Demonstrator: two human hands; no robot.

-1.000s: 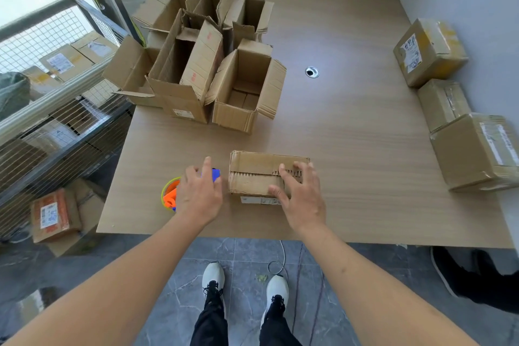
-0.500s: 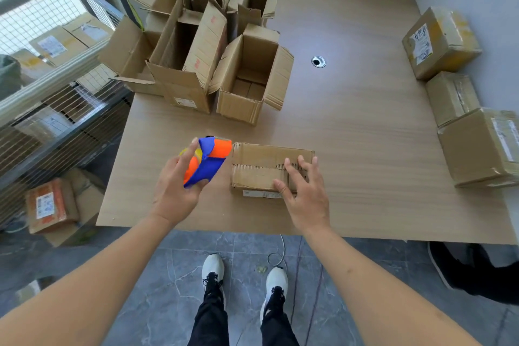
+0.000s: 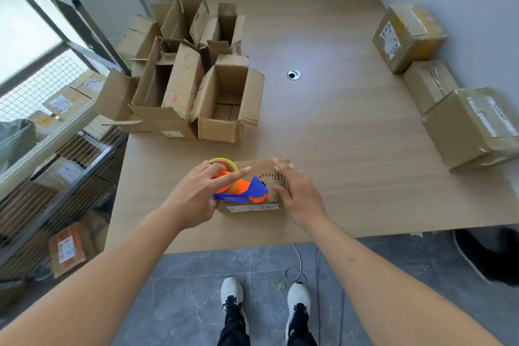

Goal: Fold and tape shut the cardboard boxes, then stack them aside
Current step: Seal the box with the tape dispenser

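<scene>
You have carried the tape dispenser point(image 3: 240, 187) from the table onto the small folded box point(image 3: 276, 177) at the near edge. Left hand point(image 3: 196, 195) grips it, seemingly; right hand point(image 3: 297, 191), fingers spread, steadies the box. Taping can start.

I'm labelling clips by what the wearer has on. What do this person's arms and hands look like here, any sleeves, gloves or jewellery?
Both forearms are bare up to the frame edge: no sleeves in view. The left hand and right hand wear no gloves, and no rings, watch or wristband show on the visible sides. Further down, dark trousers and white lace-up shoes are visible.
</scene>
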